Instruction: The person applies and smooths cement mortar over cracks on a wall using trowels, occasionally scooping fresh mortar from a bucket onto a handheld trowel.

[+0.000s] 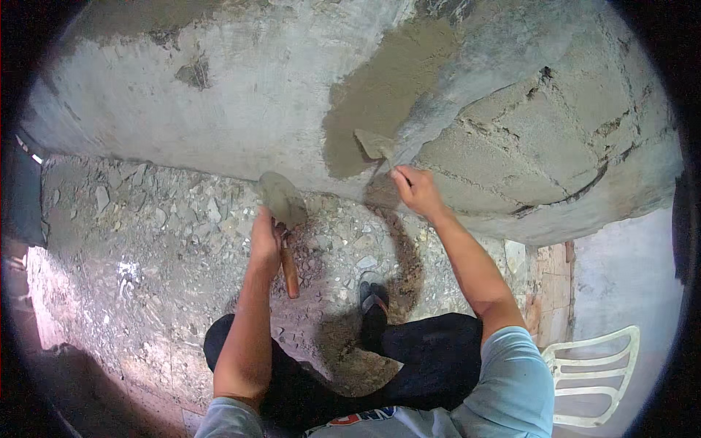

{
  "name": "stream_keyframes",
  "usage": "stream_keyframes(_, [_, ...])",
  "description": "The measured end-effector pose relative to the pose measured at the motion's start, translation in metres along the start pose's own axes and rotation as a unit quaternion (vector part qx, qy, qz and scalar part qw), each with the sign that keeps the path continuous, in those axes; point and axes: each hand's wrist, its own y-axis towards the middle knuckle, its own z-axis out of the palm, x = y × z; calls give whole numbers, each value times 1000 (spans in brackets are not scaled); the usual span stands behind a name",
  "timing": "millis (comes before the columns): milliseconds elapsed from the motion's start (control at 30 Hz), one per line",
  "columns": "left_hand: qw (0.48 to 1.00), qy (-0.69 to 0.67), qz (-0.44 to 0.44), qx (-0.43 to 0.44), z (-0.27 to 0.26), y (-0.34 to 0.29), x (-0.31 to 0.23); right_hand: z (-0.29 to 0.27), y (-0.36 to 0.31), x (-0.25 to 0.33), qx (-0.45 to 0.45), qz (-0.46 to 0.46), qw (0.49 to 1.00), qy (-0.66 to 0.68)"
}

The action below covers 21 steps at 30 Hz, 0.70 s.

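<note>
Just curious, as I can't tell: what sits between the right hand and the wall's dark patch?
In the head view, a trowel extends from the right hand to the dark patch.

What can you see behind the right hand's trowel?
Behind the trowel, a dark patch on the wall shows above it and to its left. Whatever lies directly behind its blade is covered and cannot be seen.
</note>
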Motion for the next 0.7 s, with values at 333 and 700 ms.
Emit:
stream_keyframes(333, [994, -13, 72, -84, 4, -12, -13, 26, -52, -41, 101, 4, 991, -84])
stream_keyframes(700, [999, 16, 34, -2, 4, -17, -14, -18, 20, 57, -77, 35, 996, 29])
